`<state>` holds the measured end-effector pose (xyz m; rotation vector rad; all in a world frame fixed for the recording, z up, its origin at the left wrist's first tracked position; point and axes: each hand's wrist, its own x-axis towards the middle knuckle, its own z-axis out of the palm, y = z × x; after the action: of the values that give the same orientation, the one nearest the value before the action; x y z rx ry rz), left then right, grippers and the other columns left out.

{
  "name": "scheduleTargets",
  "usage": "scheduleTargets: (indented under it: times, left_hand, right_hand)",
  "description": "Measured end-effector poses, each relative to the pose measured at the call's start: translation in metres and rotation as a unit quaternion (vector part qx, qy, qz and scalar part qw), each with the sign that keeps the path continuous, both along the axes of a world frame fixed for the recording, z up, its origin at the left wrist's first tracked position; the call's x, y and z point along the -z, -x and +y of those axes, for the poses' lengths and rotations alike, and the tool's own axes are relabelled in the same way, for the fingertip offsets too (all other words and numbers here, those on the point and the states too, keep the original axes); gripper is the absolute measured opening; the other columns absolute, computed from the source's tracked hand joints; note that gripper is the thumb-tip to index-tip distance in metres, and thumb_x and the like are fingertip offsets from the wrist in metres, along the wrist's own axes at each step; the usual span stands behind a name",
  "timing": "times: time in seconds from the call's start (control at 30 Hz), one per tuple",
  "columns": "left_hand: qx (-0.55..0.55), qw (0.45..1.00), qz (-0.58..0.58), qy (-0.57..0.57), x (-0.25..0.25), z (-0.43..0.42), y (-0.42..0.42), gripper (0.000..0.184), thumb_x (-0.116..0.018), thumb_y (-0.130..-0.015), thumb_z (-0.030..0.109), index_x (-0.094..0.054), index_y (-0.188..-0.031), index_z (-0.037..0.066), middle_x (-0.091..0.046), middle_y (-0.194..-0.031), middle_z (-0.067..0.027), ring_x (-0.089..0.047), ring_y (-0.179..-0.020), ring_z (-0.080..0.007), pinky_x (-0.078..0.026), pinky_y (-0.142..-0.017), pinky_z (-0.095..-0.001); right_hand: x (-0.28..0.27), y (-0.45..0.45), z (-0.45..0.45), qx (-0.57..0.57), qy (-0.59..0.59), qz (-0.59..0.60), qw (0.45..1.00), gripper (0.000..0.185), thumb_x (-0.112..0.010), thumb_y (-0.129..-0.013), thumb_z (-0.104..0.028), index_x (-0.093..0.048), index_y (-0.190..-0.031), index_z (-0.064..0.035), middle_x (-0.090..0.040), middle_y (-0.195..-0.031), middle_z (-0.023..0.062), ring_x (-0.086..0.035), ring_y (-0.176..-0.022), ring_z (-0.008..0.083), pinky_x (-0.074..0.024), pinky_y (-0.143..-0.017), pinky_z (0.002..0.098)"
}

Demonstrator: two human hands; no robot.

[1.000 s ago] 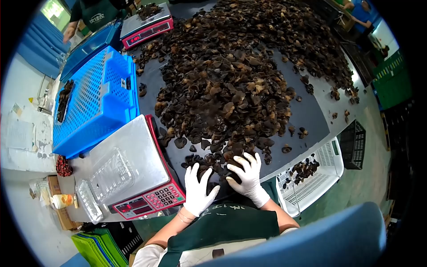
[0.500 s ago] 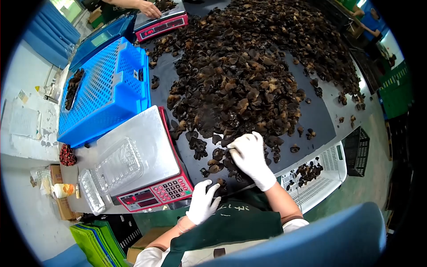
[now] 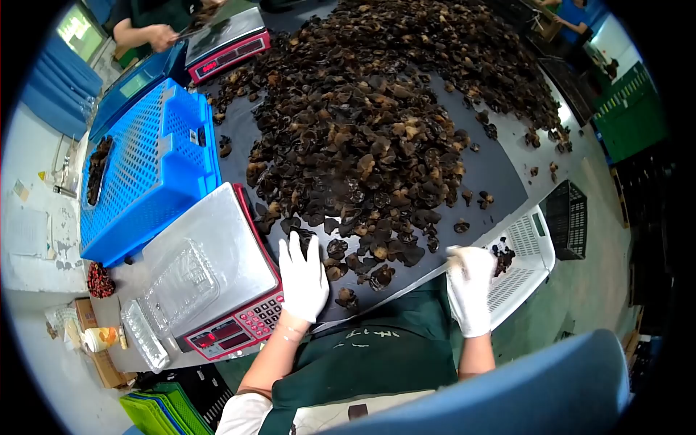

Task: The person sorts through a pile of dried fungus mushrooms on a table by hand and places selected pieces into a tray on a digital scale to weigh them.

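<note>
My left hand (image 3: 303, 283), in a white glove, lies with fingers stretched out and apart at the near left edge of the pile of wood ear mushrooms (image 3: 362, 152). Its fingertips reach dark pieces there. Over the left rim of the white basket (image 3: 518, 279), my right hand (image 3: 471, 290), also gloved, is curled closed. A small brownish blur shows at its fingertips; I cannot make out what it is. Several loose wood ear mushrooms (image 3: 380, 276) lie on the dark tabletop between my hands. More dark pieces sit inside the basket.
A scale (image 3: 210, 254) holding a clear plastic tray (image 3: 181, 279) stands left of my left hand. Behind it is a blue crate (image 3: 152, 174). At the far left a co-worker's hand (image 3: 161, 36) is beside another scale (image 3: 228, 47). A black crate (image 3: 565, 217) stands right.
My right hand has moved right from the loose mushrooms to the white basket. My left hand has shifted left and forward, fingers straighter. The co-worker's hand has moved left off the far scale.
</note>
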<state>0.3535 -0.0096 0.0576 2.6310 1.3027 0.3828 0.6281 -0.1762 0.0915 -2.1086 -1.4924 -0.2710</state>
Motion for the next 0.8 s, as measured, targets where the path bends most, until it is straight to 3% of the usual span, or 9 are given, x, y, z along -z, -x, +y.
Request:
scheduleTargets:
  times: [0.07, 0.1, 0.17, 0.27, 0.33, 0.47, 0.6, 0.67, 0.8]
  left_hand:
    - [-0.026, 0.996, 0.084, -0.007, 0.001, 0.017, -0.011, 0.059, -0.056, -0.084, 0.013, -0.045, -0.140, -0.001, -0.038, -0.142, -0.0348, -0.037, -0.128, -0.0555, -0.030, -0.110, -0.0557]
    - [-0.042, 0.992, 0.120, 0.009, 0.005, 0.023, -0.015, 0.061, -0.056, -0.083, 0.014, -0.043, -0.141, -0.001, -0.038, -0.142, -0.0349, -0.037, -0.128, -0.0557, -0.032, -0.109, -0.0555]
    - [-0.053, 0.989, 0.130, -0.039, 0.027, 0.027, -0.016, 0.057, -0.061, -0.079, 0.010, -0.049, -0.133, -0.001, -0.044, -0.134, -0.0322, -0.045, -0.119, -0.0521, -0.040, -0.100, -0.0544]
    - [-0.013, 0.999, 0.029, 0.012, 0.039, 0.027, -0.011, 0.040, -0.059, -0.074, 0.001, -0.055, -0.115, 0.002, -0.051, -0.113, -0.0225, -0.054, -0.095, -0.0411, -0.047, -0.086, -0.0478]
    - [-0.015, 1.000, 0.009, 0.014, 0.043, 0.025, -0.007, 0.039, -0.059, -0.074, -0.001, -0.056, -0.112, 0.004, -0.051, -0.113, -0.0213, -0.054, -0.095, -0.0409, -0.048, -0.086, -0.0467]
    - [-0.030, 0.996, -0.055, 0.059, 0.027, 0.021, -0.005, 0.038, -0.056, -0.071, -0.008, -0.056, -0.107, 0.006, -0.051, -0.112, -0.0190, -0.053, -0.099, -0.0397, -0.047, -0.086, -0.0455]
    - [0.049, 0.985, -0.138, 0.096, -0.002, 0.007, -0.012, 0.043, -0.055, -0.069, -0.009, -0.057, -0.110, 0.005, -0.051, -0.111, -0.0196, -0.051, -0.102, -0.0393, -0.044, -0.090, -0.0442]
    - [0.119, 0.972, -0.166, 0.120, -0.001, -0.001, -0.016, 0.051, -0.057, -0.070, -0.005, -0.057, -0.119, 0.006, -0.052, -0.115, -0.0197, -0.050, -0.105, -0.0390, -0.043, -0.094, -0.0441]
    - [0.115, 0.987, -0.097, 0.059, -0.012, 0.000, -0.020, 0.069, -0.066, -0.069, 0.021, -0.051, -0.136, 0.013, -0.043, -0.139, -0.0212, -0.039, -0.128, -0.0428, -0.029, -0.111, -0.0532]
  right_hand:
    - [0.004, 0.041, 0.029, -0.101, -0.019, 0.024, 0.994, 0.019, -0.072, -0.072, -0.008, -0.070, -0.089, -0.0161, -0.064, -0.080, 0.0011, -0.060, -0.084, 0.0228, -0.0431, -0.083, 0.0386]
    - [0.013, 0.052, 0.038, -0.157, 0.061, 0.065, 0.984, 0.023, -0.073, -0.071, -0.008, -0.069, -0.092, -0.0175, -0.063, -0.088, 0.0000, -0.058, -0.085, 0.0233, -0.0418, -0.084, 0.0399]
    - [0.029, 0.076, 0.060, -0.195, 0.028, -0.014, 0.980, 0.029, -0.074, -0.069, -0.010, -0.069, -0.097, -0.0165, -0.057, -0.104, 0.0038, -0.052, -0.099, 0.0264, -0.0379, -0.092, 0.0461]
    - [0.053, 0.085, 0.078, -0.214, 0.057, -0.052, 0.974, 0.029, -0.074, -0.070, -0.013, -0.069, -0.098, -0.0153, -0.056, -0.105, 0.0059, -0.050, -0.103, 0.0282, -0.0370, -0.094, 0.0474]
    - [0.054, 0.085, 0.082, -0.240, 0.050, -0.034, 0.969, 0.027, -0.073, -0.071, -0.016, -0.069, -0.097, -0.0149, -0.056, -0.106, 0.0066, -0.049, -0.103, 0.0287, -0.0366, -0.094, 0.0481]
    - [0.008, 0.055, 0.063, -0.137, -0.070, 0.102, 0.983, 0.028, -0.071, -0.067, -0.011, -0.068, -0.094, -0.0141, -0.058, -0.099, 0.0042, -0.053, -0.100, 0.0270, -0.0373, -0.093, 0.0423]
    - [0.017, -0.017, -0.005, 0.128, -0.068, 0.029, 0.989, 0.028, -0.067, -0.068, -0.007, -0.064, -0.095, -0.0081, -0.061, -0.105, 0.0099, -0.055, -0.106, 0.0306, -0.0382, -0.095, 0.0455]
    - [0.029, -0.043, -0.042, 0.239, 0.038, -0.077, 0.967, 0.054, -0.065, -0.072, -0.010, -0.055, -0.124, -0.0030, -0.056, -0.119, 0.0171, -0.050, -0.115, 0.0358, -0.0321, -0.104, 0.0493]
    - [0.025, -0.019, -0.041, 0.134, 0.005, 0.004, 0.991, 0.057, -0.069, -0.075, -0.010, -0.053, -0.129, -0.0013, -0.054, -0.126, 0.0190, -0.049, -0.118, 0.0368, -0.0362, -0.102, 0.0490]
